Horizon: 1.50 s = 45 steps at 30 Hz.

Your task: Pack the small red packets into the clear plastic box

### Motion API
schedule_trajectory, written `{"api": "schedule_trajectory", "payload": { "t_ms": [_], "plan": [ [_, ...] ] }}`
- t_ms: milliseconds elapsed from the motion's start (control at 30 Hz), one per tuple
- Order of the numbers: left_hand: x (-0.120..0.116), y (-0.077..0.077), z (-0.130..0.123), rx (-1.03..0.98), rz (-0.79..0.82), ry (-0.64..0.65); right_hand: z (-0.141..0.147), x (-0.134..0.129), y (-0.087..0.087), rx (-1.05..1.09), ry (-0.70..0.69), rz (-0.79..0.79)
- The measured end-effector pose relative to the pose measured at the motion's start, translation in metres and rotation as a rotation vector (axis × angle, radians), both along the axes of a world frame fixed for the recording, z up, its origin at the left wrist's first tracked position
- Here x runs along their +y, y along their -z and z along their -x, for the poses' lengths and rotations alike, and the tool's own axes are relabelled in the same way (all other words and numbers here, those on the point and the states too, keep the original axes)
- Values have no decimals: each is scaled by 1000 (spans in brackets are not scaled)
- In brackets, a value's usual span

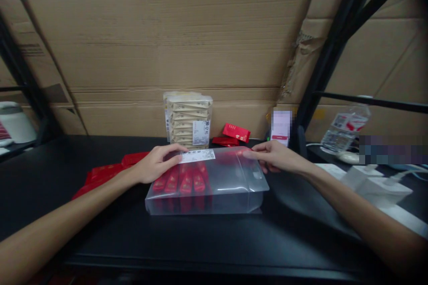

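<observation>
A translucent plastic bag (pixel 227 182) lies on its side on the black table, its left part holding several red packets (pixel 185 180). A white printed label (pixel 200 156) is on its upper face. My left hand (pixel 160 162) rests on the bag's left top, thumb and fingers apart beside the label. At the bag's upper right corner my right hand (pixel 270 156) pinches the edge between thumb and fingers. More red packets (pixel 107 171) lie to the left, partly behind my left forearm.
Behind the bag stand clear packs of beige sachets (pixel 187 118) and two loose red packets (pixel 236 132). A phone (pixel 281 127) leans near the black rack post. Farther right are a water bottle (pixel 347 127) and white chargers (pixel 384 187); a white container (pixel 16 122) is far left.
</observation>
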<state>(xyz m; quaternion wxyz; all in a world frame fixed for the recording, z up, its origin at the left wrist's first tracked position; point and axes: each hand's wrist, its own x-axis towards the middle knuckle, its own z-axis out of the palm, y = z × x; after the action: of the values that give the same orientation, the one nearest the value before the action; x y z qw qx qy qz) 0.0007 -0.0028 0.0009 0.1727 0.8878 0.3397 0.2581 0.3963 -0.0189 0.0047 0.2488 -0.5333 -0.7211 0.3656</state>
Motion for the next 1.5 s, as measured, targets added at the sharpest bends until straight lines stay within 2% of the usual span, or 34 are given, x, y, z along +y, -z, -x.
{"api": "schedule_trajectory", "payload": {
  "t_ms": [67,167,267,400,567,667,800,1033,1300,1500],
  "plan": [
    [-1,0,0,-3,1,-3,-2,-1,2,42,-19,91],
    [-1,0,0,-4,-2,-9,-1,-2,12,137,-141,276],
    [-1,0,-1,-7,-10,-16,10,-5,23,282,-187,338],
    [0,1,0,-20,-9,-12,28,-12,31,386,-214,263],
    [2,4,0,-20,7,8,42,-17,34,272,-261,189],
    [3,4,0,-17,4,9,47,-19,36,277,-288,118],
    [3,4,0,-16,-5,8,50,-20,39,265,-405,26],
    [2,3,-1,-14,18,5,56,-24,44,214,-408,-96],
    [3,4,0,-17,17,24,63,-32,38,45,-434,-262],
    [1,2,-1,-11,18,18,59,-28,39,-7,-469,-312]
  ]
}}
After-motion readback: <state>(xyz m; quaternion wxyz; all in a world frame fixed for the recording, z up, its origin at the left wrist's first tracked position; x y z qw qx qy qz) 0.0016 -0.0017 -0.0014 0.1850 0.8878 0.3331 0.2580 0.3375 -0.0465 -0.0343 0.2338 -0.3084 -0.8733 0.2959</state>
